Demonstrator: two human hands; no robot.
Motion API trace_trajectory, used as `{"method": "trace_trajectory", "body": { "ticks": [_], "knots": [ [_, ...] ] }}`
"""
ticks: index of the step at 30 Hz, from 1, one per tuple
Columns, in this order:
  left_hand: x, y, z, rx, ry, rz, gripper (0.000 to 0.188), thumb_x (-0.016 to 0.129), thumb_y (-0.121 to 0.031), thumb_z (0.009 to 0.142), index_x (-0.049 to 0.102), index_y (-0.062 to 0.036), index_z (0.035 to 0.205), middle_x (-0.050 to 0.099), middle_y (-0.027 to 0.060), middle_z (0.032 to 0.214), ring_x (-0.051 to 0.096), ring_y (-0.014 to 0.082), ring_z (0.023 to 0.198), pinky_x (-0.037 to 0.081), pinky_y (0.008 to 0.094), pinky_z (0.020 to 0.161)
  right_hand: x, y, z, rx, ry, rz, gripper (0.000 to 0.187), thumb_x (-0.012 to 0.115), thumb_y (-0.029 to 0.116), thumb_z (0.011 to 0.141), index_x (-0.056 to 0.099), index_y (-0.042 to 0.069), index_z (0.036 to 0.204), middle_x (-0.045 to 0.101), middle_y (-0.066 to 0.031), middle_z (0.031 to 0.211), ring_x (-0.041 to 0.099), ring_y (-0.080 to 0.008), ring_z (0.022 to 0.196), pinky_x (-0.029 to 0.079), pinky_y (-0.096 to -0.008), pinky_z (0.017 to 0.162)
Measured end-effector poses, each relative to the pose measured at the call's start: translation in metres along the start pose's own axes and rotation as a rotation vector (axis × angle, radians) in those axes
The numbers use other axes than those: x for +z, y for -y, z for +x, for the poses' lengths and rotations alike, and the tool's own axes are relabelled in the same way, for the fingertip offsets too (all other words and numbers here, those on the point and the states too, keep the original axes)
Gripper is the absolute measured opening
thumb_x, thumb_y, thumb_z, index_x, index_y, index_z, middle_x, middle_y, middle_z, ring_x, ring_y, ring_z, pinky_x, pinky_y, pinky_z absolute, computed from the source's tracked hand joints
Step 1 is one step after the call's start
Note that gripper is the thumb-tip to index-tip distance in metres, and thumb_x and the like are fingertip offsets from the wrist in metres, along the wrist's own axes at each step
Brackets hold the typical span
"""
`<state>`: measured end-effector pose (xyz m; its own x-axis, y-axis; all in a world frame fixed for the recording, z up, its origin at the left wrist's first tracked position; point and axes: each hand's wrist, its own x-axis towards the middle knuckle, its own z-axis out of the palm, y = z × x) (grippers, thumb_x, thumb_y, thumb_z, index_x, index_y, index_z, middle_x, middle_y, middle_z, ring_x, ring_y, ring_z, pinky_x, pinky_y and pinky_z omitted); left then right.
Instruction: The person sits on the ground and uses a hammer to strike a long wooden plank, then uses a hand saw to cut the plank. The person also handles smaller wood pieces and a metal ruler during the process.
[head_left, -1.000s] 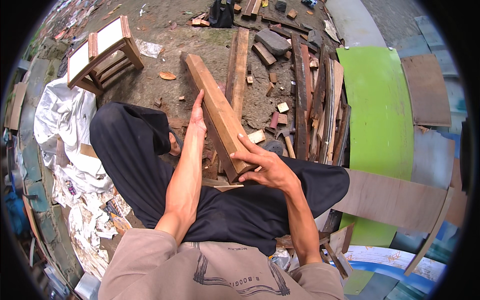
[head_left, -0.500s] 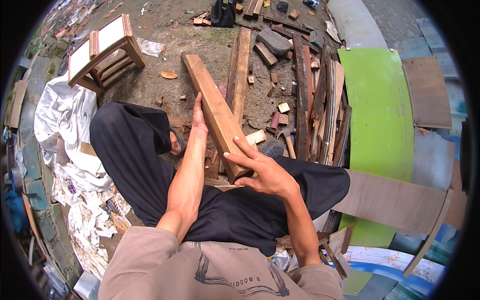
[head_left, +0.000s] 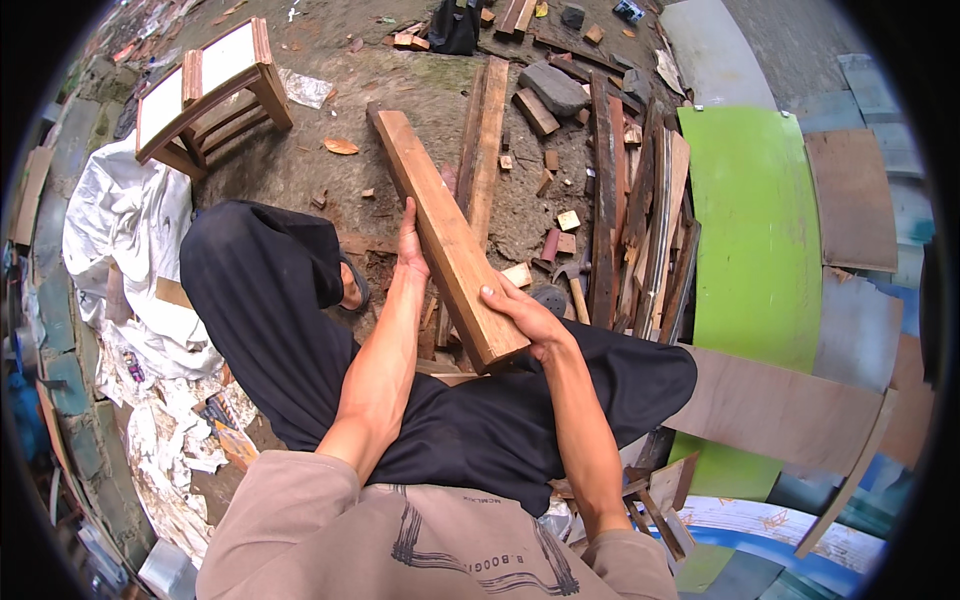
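A thick, squared wooden beam (head_left: 447, 235) slants across in front of me, its near end over my lap and its far end pointing up and left. My left hand (head_left: 411, 243) grips its left side around the middle, fingers hidden beneath. Close to the near end, my right hand (head_left: 528, 318) holds the right side, with the thumb on the top face and the other fingers tucked out of sight. Beyond the beam, two longer planks (head_left: 487, 145) lie on the ground. A hammer (head_left: 577, 290) with a wooden handle lies right of my right hand.
A small wooden frame with white panels (head_left: 228, 62) stands at the far left, above a crumpled white cloth (head_left: 130, 220). Dark timber strips (head_left: 603, 200) are piled to the right, beside a green board (head_left: 755, 230). A grey stone block (head_left: 553, 88) and several wood offcuts lie ahead.
My right hand has shifted from lying across the beam's top to gripping its right side. The beam has turned slightly, its near end moving right, and my left hand has moved a little right.
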<state>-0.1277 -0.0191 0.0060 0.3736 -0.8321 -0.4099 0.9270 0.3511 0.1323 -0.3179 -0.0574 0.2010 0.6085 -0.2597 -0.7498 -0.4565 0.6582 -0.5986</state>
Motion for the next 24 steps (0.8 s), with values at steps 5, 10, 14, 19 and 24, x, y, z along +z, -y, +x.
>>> {"method": "trace_trajectory", "body": {
  "ticks": [5, 10, 14, 19, 24],
  "knots": [
    [0.007, 0.007, -0.004, 0.063, -0.066, 0.000, 0.072, 0.058, -0.068, 0.087, 0.058, -0.0067, 0.126, 0.067, 0.0116, 0.109, 0.066, 0.0260, 0.097, 0.055, 0.0427, 0.089, -0.003, -0.006, 0.004, 0.007, 0.041, 0.082, 0.070, 0.066, 0.024, 0.094, 0.033, 0.010, 0.153, 0.059, -0.0108, 0.131, 0.064, -0.0162, 0.106, 0.053, -0.0306, 0.086],
    [-0.002, 0.008, 0.001, -0.042, 0.000, -0.142, 0.075, 0.046, -0.067, 0.092, 0.055, -0.0026, 0.128, 0.064, 0.0184, 0.113, 0.063, 0.0322, 0.102, 0.054, 0.0456, 0.091, -0.005, -0.015, 0.011, 0.013, 0.041, 0.096, 0.074, 0.069, 0.022, 0.092, 0.031, 0.013, 0.154, 0.058, -0.0106, 0.130, 0.064, -0.0160, 0.104, 0.054, -0.0312, 0.084],
    [-0.022, -0.003, 0.018, -0.015, -0.005, -0.155, 0.074, 0.047, -0.066, 0.091, 0.055, -0.0011, 0.125, 0.063, 0.0178, 0.111, 0.062, 0.0321, 0.102, 0.054, 0.0459, 0.088, -0.001, -0.020, 0.012, -0.004, 0.040, 0.082, 0.076, 0.070, 0.022, 0.090, 0.031, 0.012, 0.155, 0.055, -0.0104, 0.135, 0.061, -0.0160, 0.109, 0.052, -0.0302, 0.088],
    [-0.027, -0.009, 0.029, -0.055, 0.062, -0.190, 0.073, 0.057, -0.067, 0.088, 0.056, -0.0022, 0.121, 0.062, 0.0150, 0.108, 0.063, 0.0288, 0.100, 0.055, 0.0440, 0.084, 0.005, -0.017, 0.010, -0.014, 0.005, 0.017, 0.076, 0.072, 0.022, 0.089, 0.033, 0.011, 0.154, 0.053, -0.0117, 0.139, 0.058, -0.0183, 0.117, 0.048, -0.0309, 0.095],
    [-0.036, -0.008, 0.034, -0.023, 0.060, -0.208, 0.075, 0.064, -0.068, 0.082, 0.056, -0.0048, 0.122, 0.062, 0.0131, 0.108, 0.066, 0.0273, 0.095, 0.057, 0.0434, 0.082, 0.006, -0.018, 0.010, -0.011, -0.031, -0.079, 0.079, 0.074, 0.024, 0.088, 0.033, 0.011, 0.154, 0.049, -0.0151, 0.145, 0.051, -0.0209, 0.128, 0.041, -0.0324, 0.105]
  ]
}}
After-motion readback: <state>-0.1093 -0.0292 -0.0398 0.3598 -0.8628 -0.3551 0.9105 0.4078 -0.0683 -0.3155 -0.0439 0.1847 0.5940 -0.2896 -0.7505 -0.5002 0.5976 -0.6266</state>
